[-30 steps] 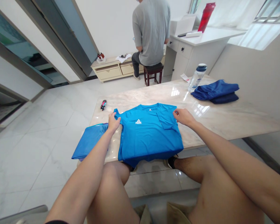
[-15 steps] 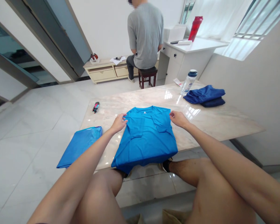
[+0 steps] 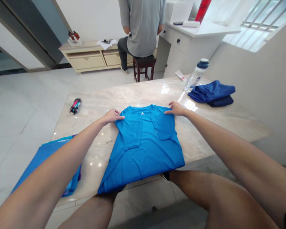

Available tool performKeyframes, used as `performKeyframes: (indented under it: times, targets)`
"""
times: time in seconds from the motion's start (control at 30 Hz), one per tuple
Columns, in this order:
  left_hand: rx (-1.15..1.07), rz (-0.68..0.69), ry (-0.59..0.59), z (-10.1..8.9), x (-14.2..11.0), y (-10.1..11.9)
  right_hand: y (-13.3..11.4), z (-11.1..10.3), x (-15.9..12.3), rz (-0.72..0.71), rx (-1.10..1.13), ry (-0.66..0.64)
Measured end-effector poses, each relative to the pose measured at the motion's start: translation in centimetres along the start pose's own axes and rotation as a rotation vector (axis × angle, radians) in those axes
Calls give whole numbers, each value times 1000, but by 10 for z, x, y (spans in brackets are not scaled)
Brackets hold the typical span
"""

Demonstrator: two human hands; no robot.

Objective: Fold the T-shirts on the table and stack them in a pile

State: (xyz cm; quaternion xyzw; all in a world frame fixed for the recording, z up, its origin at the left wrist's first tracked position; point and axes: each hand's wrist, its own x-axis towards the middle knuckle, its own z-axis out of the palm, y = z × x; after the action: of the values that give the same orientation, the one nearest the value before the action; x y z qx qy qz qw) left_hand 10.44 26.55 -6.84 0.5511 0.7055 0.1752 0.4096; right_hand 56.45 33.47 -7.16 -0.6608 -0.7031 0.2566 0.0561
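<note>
A bright blue T-shirt [image 3: 145,152] lies on the marble-look table with its collar away from me. Both sleeves are folded inward over its front, and its lower part reaches the near edge. At the left shoulder, my left hand [image 3: 111,116] has its thumb on the cloth and its fingers a little apart from the thumb. My right hand [image 3: 177,109] rests at the right shoulder, thumb on the fabric, fingers spread along the shoulder edge. Neither hand lifts the cloth. Partly behind my left forearm is a folded blue item [image 3: 45,156].
On the table [image 3: 97,101] are a small dark and pink object [image 3: 75,106], a clear bottle [image 3: 195,76] and folded dark blue cloth [image 3: 213,93]. Beyond it, a person in grey [image 3: 144,28] sits on a stool [image 3: 144,65], beside a white desk [image 3: 183,44].
The view has tilted down and come closer to the table. My thumbs have moved inward onto the shirt's shoulders, and my fingers have spread. The shirt still lies with its sleeves folded in.
</note>
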Motion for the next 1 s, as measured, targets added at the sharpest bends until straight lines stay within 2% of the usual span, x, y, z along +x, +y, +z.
performKeyframes:
  times: [0.13,0.23,0.33,0.4,0.5,0.57,0.63,0.73,0.83,0.9,1.0]
  targets:
    - [-44,-5,-158,-6,6,18,-13,-14,10,-19,36,-227]
    - [-40,-6,-258,-10,2,27,-27,-19,9,-87,-53,-333]
    - [94,-14,-290,-9,-4,30,-39,-19,6,-161,-184,-412]
    - [217,23,-283,-5,-6,29,-45,-18,6,-219,-268,-408]
    - [294,175,-289,0,-8,28,-48,-19,11,-303,-356,-341]
    - [326,255,-291,-3,-8,28,-48,-21,17,-321,-379,-305]
    - [375,281,-271,-14,-6,29,-49,-24,26,-312,-389,-258]
    - [448,287,-178,-42,1,31,-58,-30,40,-313,-365,-120]
    - [503,280,-21,-71,10,37,-83,-39,51,-337,-281,61]
    - [498,268,156,-85,14,45,-106,-48,52,-326,-232,205]
    - [485,302,513,-98,11,62,-140,-67,43,-300,-174,458]
